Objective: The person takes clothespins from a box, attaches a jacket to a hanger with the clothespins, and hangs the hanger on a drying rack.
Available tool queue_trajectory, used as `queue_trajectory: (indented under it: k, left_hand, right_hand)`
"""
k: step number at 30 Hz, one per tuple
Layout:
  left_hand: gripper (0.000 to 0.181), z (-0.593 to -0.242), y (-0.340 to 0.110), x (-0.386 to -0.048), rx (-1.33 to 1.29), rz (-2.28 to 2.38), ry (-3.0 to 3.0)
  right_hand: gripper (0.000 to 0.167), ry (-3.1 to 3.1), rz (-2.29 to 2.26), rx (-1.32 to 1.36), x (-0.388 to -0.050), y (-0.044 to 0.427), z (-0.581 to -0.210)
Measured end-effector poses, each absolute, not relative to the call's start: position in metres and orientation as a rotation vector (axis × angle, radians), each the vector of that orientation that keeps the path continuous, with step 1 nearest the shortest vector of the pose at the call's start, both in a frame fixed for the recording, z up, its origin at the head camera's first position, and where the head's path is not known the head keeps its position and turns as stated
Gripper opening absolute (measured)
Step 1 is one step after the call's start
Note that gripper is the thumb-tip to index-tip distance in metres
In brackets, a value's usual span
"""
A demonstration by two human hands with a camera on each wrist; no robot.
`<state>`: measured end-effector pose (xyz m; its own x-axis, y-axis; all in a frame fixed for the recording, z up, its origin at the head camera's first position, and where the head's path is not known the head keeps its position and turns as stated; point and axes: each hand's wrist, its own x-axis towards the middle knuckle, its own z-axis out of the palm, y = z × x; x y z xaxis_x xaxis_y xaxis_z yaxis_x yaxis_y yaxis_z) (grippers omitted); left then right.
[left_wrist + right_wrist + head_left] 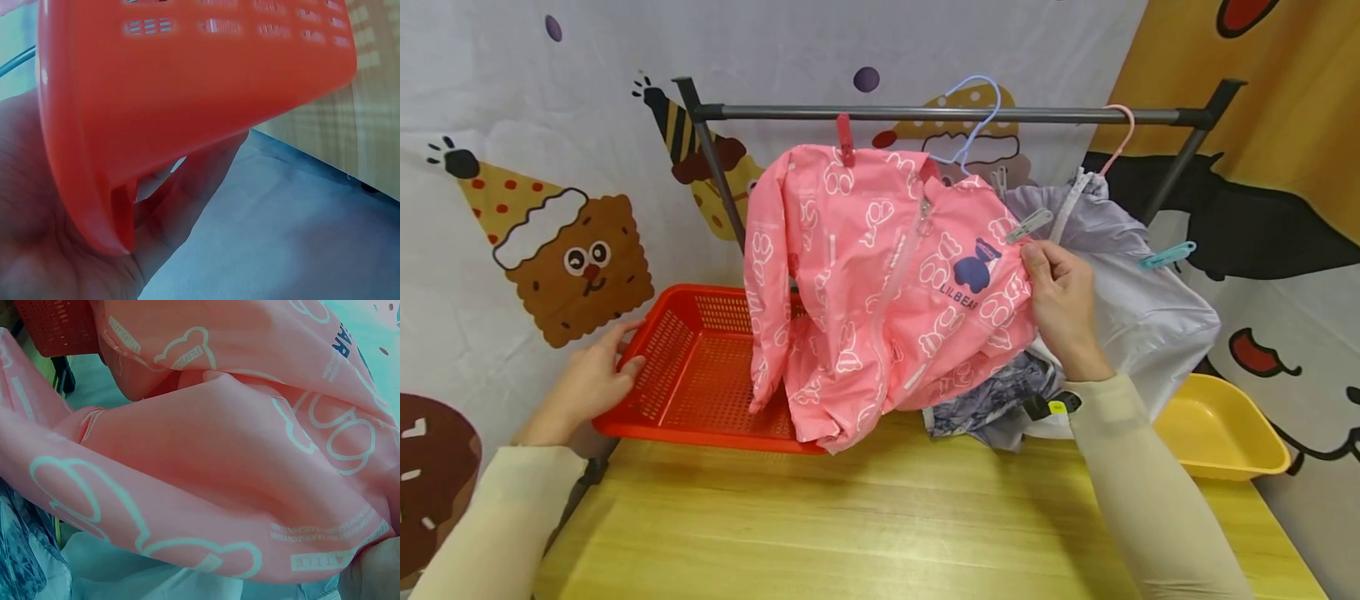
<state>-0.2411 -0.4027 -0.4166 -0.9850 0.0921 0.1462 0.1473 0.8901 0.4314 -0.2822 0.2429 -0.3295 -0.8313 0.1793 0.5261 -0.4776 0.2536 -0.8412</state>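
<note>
A pink children's jacket [850, 250] with white bear outlines hangs from the rack on a blue hanger [977, 125]. One red clothes peg [846, 140] is at its left shoulder and a grey peg [1030, 225] at its right. My right hand [1063, 308] pinches the jacket just below the grey peg. In the right wrist view, pink fabric [206, 450] fills most of the picture and hides nearly all of that hand. My left hand [583, 383] grips the left rim of a red plastic basket [700, 437]; in the left wrist view, fingers [187, 194] curl beneath its corner.
The grey metal rack [910, 112] spans the back. At the right hangs a pale lilac garment [1150, 308] with a teal peg [1168, 254] and a pink hanger [1123, 137]. Beyond it stands a yellow basin [1225, 425]. Grey patterned cloth [992, 408] shows beneath the jacket, above the wooden table [865, 517].
</note>
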Motion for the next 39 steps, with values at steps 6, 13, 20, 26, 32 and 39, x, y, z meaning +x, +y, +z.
queue_trajectory:
  k: [6, 13, 20, 26, 32, 39]
  left_hand:
    - [0.066, -0.414, -0.404, -0.241, -0.153, -0.683, -2.948]
    - [0.067, -0.411, -0.404, -0.242, -0.135, -0.673, -2.960]
    - [0.065, -0.411, -0.408, -0.238, -0.205, -0.658, -2.915]
    - [0.066, -0.410, -0.415, -0.237, -0.197, -0.678, -2.930]
    - [0.067, -0.410, -0.424, -0.239, -0.140, -0.686, -2.951]
    - [0.069, -0.412, -0.429, -0.242, -0.097, -0.566, -2.992]
  right_hand:
    - [0.025, -1.998, 1.599, 0.256, -0.281, 0.243, -0.328]
    - [0.024, -1.953, 1.626, 0.260, -0.281, 0.243, -0.328]
    - [0.023, -1.963, 1.619, 0.240, -0.282, 0.245, -0.327]
    - [0.024, -1.970, 1.605, 0.238, -0.282, 0.246, -0.327]
    - [0.025, -1.965, 1.618, 0.249, -0.282, 0.245, -0.326]
    - [0.025, -1.920, 1.640, 0.253, -0.282, 0.244, -0.326]
